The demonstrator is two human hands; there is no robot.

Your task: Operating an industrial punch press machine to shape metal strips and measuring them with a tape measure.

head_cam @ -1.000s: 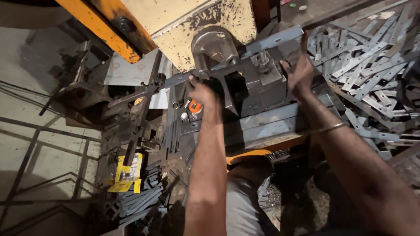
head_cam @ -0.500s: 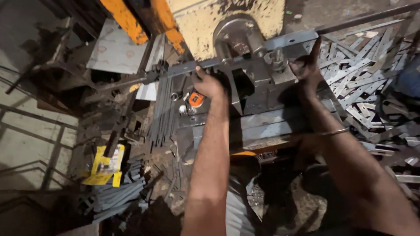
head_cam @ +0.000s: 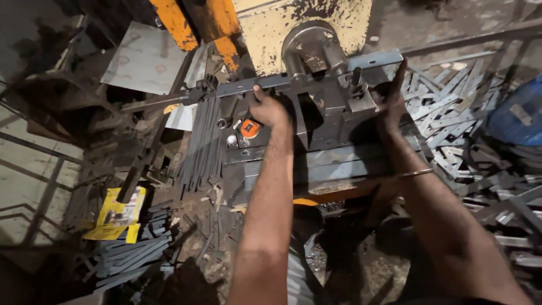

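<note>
The long flat metal strip (head_cam: pixel 254 86) lies across the press bed at upper centre of the frame, grasped by the left hand (head_cam: pixel 268 108) and steadied at its right end by the right hand (head_cam: pixel 390 99), fingers extended. Below the left hand sits an orange tape measure (head_cam: pixel 249 128); cut strips (head_cam: pixel 451 113) are heaped at the right, and a yellow packet (head_cam: pixel 119 212) lies lower left.

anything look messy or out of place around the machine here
Yes. Cut metal strips lie strewn in a loose heap to the right of the press machine, pointing every way. A crumpled yellow packet sits among stacked strips at lower left. The long metal bar under both hands lies slightly tilted.
</note>
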